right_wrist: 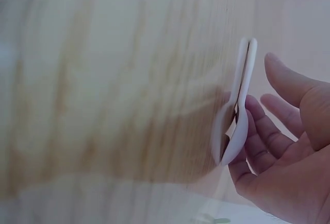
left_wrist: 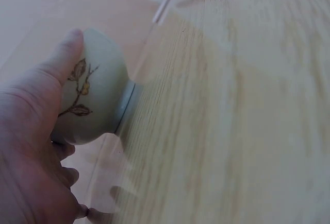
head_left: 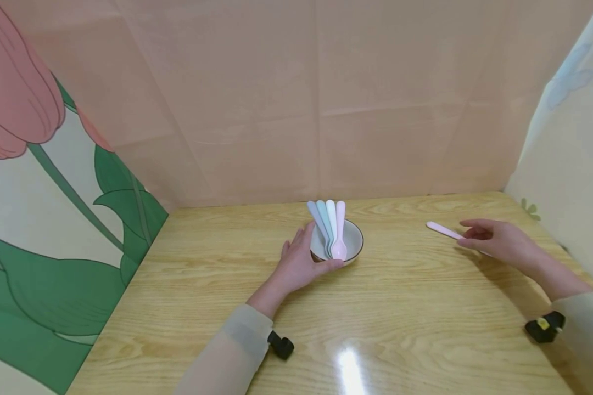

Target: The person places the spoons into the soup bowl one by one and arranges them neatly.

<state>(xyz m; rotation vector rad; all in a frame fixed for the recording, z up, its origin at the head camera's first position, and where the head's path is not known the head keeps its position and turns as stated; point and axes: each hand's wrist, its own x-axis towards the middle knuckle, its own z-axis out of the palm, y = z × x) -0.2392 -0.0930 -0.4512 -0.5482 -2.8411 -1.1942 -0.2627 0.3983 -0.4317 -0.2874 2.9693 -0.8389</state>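
My left hand grips a small round bowl, thumb on the near side and fingers around the left. In the left wrist view the bowl is pale, with a brown twig pattern, and its foot is on or just over the table. Several spoons in blue-grey, teal, white and pink lean in it, handles toward the back. At the right, a pale pink spoon lies on the table. Beside it, my right hand has loosely bent fingers close to the spoon's bowl; the thumb stands apart from it.
The glossy wood-grain table mirrors the spoon and hands. A plain peach backdrop hangs behind it. Printed panels stand at both sides, with a large tulip on the left one.
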